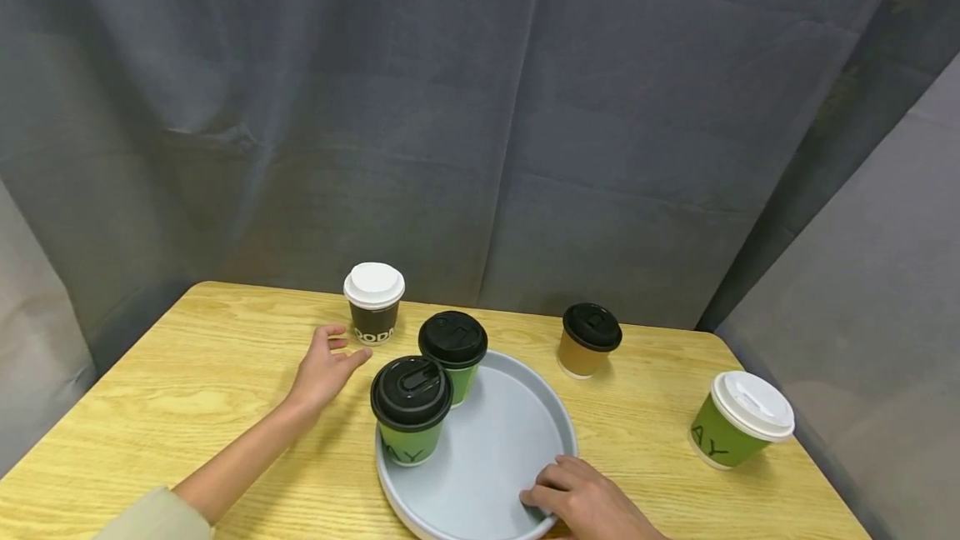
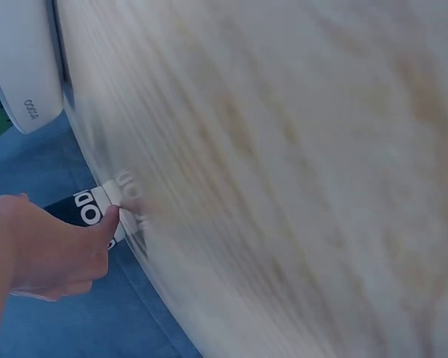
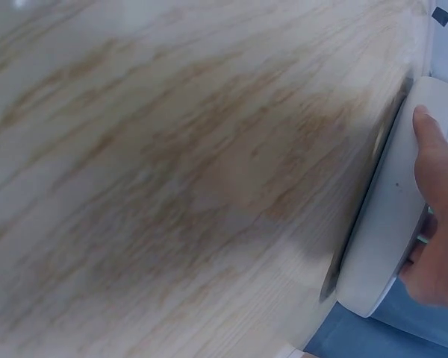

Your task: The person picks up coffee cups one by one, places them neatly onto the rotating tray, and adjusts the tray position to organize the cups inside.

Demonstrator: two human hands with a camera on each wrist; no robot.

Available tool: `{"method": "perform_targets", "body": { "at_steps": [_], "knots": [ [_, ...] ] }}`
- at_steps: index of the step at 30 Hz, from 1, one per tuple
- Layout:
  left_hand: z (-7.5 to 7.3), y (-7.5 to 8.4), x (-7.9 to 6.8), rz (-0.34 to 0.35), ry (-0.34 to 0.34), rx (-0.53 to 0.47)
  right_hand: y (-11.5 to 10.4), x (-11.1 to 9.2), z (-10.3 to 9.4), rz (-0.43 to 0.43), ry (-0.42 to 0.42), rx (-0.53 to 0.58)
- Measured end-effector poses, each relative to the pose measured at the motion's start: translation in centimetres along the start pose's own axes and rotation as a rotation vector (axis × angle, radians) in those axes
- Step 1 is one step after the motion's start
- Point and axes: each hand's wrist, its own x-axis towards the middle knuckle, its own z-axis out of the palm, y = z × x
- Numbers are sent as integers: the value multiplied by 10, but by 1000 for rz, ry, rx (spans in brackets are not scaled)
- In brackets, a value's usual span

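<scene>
A paper cup with a white lid and dark sleeve (image 1: 374,322) stands near the table's back edge. Beside its left front is my left hand (image 1: 322,373), fingers spread and thumb extended toward it. The left wrist view has this hand (image 2: 56,253) overlapping the cup (image 2: 88,212); a gap shows from the head. My right hand (image 1: 585,500) grips the near right rim of a round grey tray (image 1: 510,423); its thumb (image 3: 427,130) lies along the outer wall. Two green cups with black lids, one nearer (image 1: 411,438) and one farther (image 1: 462,382), stand on the tray's left side.
Behind the tray to the right stands a brown cup with a black lid (image 1: 581,357). A green cup with a white lid (image 1: 723,436) is farther right. The wooden table (image 1: 225,373) ends at a grey curtain (image 1: 420,123) behind and at the sides.
</scene>
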Motion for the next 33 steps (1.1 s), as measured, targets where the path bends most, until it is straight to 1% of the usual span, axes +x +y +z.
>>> {"method": "perform_targets", "body": {
  "at_steps": [6, 13, 19, 23, 28, 33],
  "knots": [
    [1, -3, 9, -2, 14, -9, -1, 1, -1, 10, -10, 2],
    [3, -6, 24, 53, 56, 12, -1, 0, 0, 9, -6, -4],
    [3, -7, 35, 63, 88, 32, -1, 0, 1, 7, -10, 9],
    [3, -6, 39, 59, 91, 43, -1, 0, 1, -6, 5, -5],
    [6, -5, 43, 86, 99, 61, -1, 0, 1, -5, 8, -12],
    [9, -5, 48, 104, 106, 55, -1, 0, 0, -3, 7, -6]
  ]
}}
